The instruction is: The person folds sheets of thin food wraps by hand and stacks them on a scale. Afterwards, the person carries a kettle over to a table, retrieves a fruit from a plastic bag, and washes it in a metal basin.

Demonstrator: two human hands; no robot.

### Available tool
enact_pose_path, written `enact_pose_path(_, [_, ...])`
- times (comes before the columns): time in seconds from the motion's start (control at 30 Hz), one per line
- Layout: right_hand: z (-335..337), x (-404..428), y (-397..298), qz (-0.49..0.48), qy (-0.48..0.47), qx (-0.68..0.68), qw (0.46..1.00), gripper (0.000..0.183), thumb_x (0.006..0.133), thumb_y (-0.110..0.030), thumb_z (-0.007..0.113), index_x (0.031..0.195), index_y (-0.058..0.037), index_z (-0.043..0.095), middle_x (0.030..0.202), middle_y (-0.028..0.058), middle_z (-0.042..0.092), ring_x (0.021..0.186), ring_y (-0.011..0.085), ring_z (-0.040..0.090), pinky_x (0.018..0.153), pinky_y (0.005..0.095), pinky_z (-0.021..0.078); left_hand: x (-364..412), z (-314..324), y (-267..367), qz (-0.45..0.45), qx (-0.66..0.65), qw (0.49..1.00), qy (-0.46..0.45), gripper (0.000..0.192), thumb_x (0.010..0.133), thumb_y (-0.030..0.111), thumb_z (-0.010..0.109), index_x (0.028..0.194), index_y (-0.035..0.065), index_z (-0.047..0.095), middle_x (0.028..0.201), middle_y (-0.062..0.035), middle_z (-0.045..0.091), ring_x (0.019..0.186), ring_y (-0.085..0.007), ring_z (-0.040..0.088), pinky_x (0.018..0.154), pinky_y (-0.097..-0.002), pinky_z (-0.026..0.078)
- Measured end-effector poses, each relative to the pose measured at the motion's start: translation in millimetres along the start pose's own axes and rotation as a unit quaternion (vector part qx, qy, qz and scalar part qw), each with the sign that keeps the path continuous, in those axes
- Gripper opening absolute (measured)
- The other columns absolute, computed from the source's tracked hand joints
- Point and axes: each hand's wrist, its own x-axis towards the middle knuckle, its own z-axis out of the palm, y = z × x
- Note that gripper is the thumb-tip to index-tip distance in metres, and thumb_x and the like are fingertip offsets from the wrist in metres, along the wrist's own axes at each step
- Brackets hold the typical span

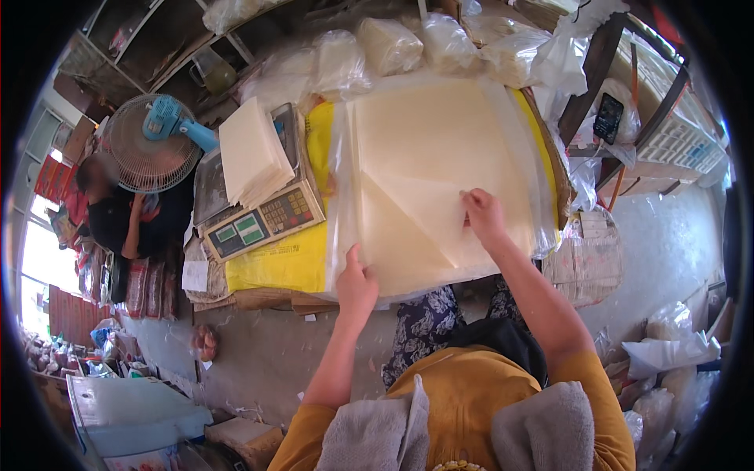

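Before me lies a stack of large, thin cream-coloured sheets [424, 129]. The near left part of the top sheet is folded over into a triangular flap [427, 209], with a diagonal crease. My right hand [484, 216] pinches the flap near its corner; the fingertips are partly hidden. My left hand [357, 288] rests at the near left edge of the stack, its index finger stretched out and apart from the thumb. Left of the stack, a digital weighing scale [265, 219] carries a pile of smaller folded cream sheets [253, 154].
Yellow sacking [277, 262] covers the table beneath the scale. A blue fan [156, 138] stands at the left, close to a seated person [112, 203]. Plastic-wrapped bundles [392, 47] line the far edge. At right are a phone [608, 118] and a wooden frame [592, 82].
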Motion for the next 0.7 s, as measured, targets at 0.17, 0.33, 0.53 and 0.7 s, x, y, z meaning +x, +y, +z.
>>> enact_pose_path(0.17, [3, -56, -28, -0.157, -0.232, -0.113, 0.953, 0.05, 0.084, -0.039, 0.064, 0.118, -0.0028, 0.055, 0.118, 0.0184, 0.056, 0.122, 0.0273, 0.046, 0.1, 0.0402, 0.0362, 16, 18, 18, 0.235, 0.202, 0.947, 0.087, 0.058, 0.075, -0.003, 0.053, 0.131, -0.0021, 0.037, 0.127, -0.0244, 0.043, 0.117, -0.0419, 0.04, 0.093, -0.0448, 0.037])
enact_pose_path(0.33, [25, -86, -20, -0.325, -0.185, -0.414, 0.83, 0.051, 0.089, -0.032, 0.057, 0.13, -0.0049, 0.047, 0.139, 0.0182, 0.041, 0.134, 0.0343, 0.03, 0.108, 0.0484, 0.0251, 51, 64, 11, 0.248, 0.047, 0.963, 0.092, 0.063, 0.089, 0.016, 0.053, 0.141, -0.0006, 0.023, 0.146, -0.0254, 0.02, 0.135, -0.0449, 0.017, 0.11, -0.0488, 0.022])
enact_pose_path(0.53, [-7, 3, -24, -0.162, -0.179, -0.333, 0.912, 0.033, 0.088, -0.023, 0.054, 0.118, -0.0091, 0.06, 0.12, 0.0172, 0.058, 0.106, 0.0323, 0.058, 0.089, 0.0402, 0.0459, 43, 77, 19, 0.284, 0.24, 0.923, 0.099, 0.063, 0.09, 0.032, 0.048, 0.14, -0.0002, 0.029, 0.146, -0.0248, 0.022, 0.134, -0.0469, 0.017, 0.109, -0.055, 0.016])
enact_pose_path(0.7, [-47, 63, -118, -0.059, -0.057, -0.235, 0.968, 0.033, 0.089, -0.03, 0.054, 0.111, -0.008, 0.063, 0.105, 0.0213, 0.063, 0.093, 0.036, 0.062, 0.08, 0.0416, 0.0491, 44, 66, 28, 0.279, 0.275, 0.917, 0.068, 0.06, 0.09, 0.033, 0.049, 0.139, 0.0016, 0.033, 0.145, -0.0237, 0.026, 0.133, -0.0462, 0.021, 0.108, -0.056, 0.017])
